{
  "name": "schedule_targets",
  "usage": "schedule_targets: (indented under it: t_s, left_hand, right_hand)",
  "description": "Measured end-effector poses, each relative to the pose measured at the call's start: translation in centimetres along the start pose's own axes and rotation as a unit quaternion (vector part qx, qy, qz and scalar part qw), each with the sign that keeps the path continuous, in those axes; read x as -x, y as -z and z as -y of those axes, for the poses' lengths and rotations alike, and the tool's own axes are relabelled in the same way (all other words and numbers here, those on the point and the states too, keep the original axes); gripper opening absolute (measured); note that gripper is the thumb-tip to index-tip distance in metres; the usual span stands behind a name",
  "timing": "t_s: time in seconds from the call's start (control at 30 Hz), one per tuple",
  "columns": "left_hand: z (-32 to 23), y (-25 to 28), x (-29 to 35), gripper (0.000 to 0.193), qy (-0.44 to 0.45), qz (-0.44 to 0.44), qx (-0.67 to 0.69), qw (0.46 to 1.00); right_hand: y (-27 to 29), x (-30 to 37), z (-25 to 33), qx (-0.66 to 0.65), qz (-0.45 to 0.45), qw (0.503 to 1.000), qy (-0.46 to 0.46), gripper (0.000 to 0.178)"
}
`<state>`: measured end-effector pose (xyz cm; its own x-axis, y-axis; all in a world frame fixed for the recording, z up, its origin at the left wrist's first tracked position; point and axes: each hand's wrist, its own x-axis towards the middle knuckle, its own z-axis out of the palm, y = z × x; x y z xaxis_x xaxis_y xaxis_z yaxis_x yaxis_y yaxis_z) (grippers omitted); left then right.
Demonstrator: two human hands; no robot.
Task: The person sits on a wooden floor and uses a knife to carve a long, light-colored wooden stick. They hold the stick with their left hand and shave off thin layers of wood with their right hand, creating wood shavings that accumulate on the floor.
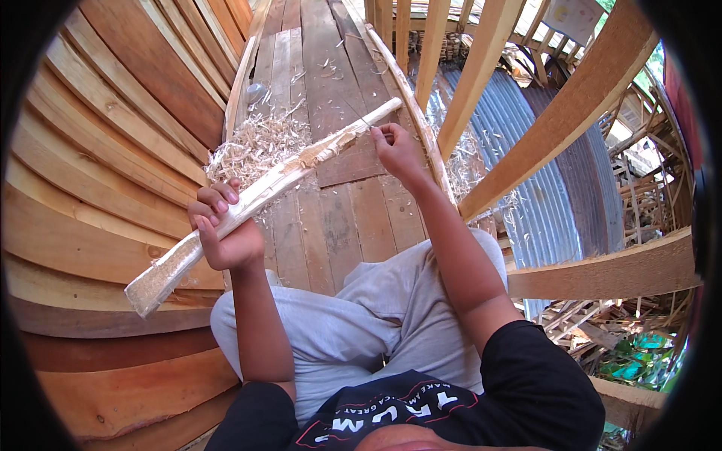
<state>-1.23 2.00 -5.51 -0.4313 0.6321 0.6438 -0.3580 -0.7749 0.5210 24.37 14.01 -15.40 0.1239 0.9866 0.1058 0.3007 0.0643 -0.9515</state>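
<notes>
Sits with folded legs on a plank floor (342, 225), in grey pants (323, 323) and a black T-shirt (541, 376). Holds a long, pale wooden stick (280, 177) slantwise in front of the knees, with the broad end at lower left and the thin end at upper right. Grips the stick nearer the broad end with the left hand (232, 239), fingers curled around. Has the right hand (398, 150) bent narrow beside the thin end, with thumb and finger close together; cannot tell whether holding anything or touching the wood. Shows rough, torn patches along the stick's upper half. Has a heap of curly shavings (259, 146) beyond the left hand, near stacked boards (98, 248). To the right, has wooden posts (481, 68) and, past them, wavy metal sheets (534, 195).
</notes>
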Motion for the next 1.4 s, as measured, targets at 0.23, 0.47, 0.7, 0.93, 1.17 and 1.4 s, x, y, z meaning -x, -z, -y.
schedule_targets:
  t_s: [0.23, 0.47, 0.7, 0.93, 1.17, 1.4]
  left_hand:
    - [0.4, 1.0, -0.2, 0.037, 0.014, 0.11, 0.019, 0.994]
    - [-1.5, -0.2, -1.0, 0.035, 0.004, 0.218, 0.017, 0.976]
    - [-1.5, 1.1, -1.7, 0.035, 0.016, 0.228, -0.003, 0.974]
    - [-1.0, 0.5, -1.5, 0.037, 0.002, 0.169, 0.02, 0.985]
    - [-1.5, -1.0, -0.4, 0.033, 0.008, 0.12, 0.014, 0.993]
    - [-1.0, -0.5, -0.7, 0.029, 0.029, 0.039, 0.026, 0.998]
  right_hand:
    - [0.0, -0.1, -1.3, 0.048, 0.058, 0.997, 0.012, 0.03]
    - [0.0, 0.2, -0.4, 0.052, 0.095, 0.992, -0.065, 0.031]
    - [-0.5, 2.7, 2.5, -0.053, 0.247, 0.96, -0.118, 0.039]
    - [-2.3, 3.1, 1.8, 0.121, 0.157, 0.975, -0.1, 0.061]
    - [-4.3, 5.3, 5.4, 0.221, 0.028, 0.974, -0.032, 0.057]
    - [-4.4, 3.8, 3.8, 0.23, -0.001, 0.973, -0.028, 0.052]
